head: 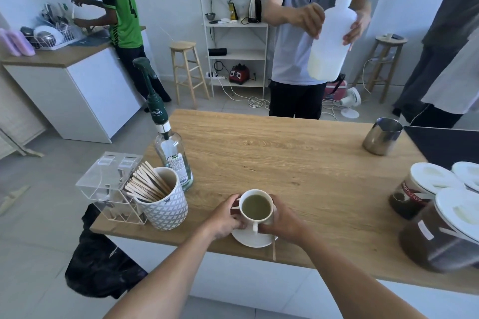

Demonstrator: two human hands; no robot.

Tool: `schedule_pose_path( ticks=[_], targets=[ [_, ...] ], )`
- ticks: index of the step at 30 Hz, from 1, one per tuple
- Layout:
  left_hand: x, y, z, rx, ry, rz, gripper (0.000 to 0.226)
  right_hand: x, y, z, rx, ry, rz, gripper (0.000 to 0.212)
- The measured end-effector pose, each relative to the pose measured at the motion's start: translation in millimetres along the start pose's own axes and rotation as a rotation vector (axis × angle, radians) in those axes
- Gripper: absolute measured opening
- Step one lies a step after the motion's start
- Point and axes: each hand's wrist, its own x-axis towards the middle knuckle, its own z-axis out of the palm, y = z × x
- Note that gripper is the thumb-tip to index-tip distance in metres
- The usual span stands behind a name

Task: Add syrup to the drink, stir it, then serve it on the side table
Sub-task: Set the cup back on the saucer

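A white cup [255, 206] of greenish drink stands on a white saucer [252, 238] near the front edge of the wooden table [298, 163]. My left hand [224, 217] grips the cup and saucer from the left; my right hand [281, 217] grips them from the right. A wooden stir stick [273, 247] leans off the saucer's right rim. The clear syrup bottle [173, 155] with a green pump stands behind and to the left of the cup. Whether the saucer is lifted off the table I cannot tell.
A patterned mug of wooden sticks [163, 202] and a clear acrylic box [108, 186] stand at the left. A steel pitcher [382, 136] and coffee jars [440, 215] are at the right. A person across the table holds a white plastic bottle [330, 41]. Stools [186, 70] stand behind.
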Motion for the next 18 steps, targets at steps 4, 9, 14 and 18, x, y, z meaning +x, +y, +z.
schedule_pose_path(
  ticks=[4,9,14,18],
  targets=[
    [-0.6,-1.9,1.4,0.064,0.083,0.0,0.072,-5.5,8.6,-2.5,-0.083,0.021,0.102,0.092],
    [-3.5,-7.3,-5.6,0.169,0.324,0.043,0.047,-22.3,11.9,-7.9,-0.158,0.121,0.144,0.063],
    [-11.8,-25.6,-15.9,0.337,0.466,0.076,0.033,-40.9,30.7,7.1,-0.09,0.289,0.349,0.024],
    [-19.4,-43.6,-22.6,0.718,0.533,0.116,0.029,-51.1,27.3,21.4,-0.183,0.279,0.365,0.044]
  ],
)
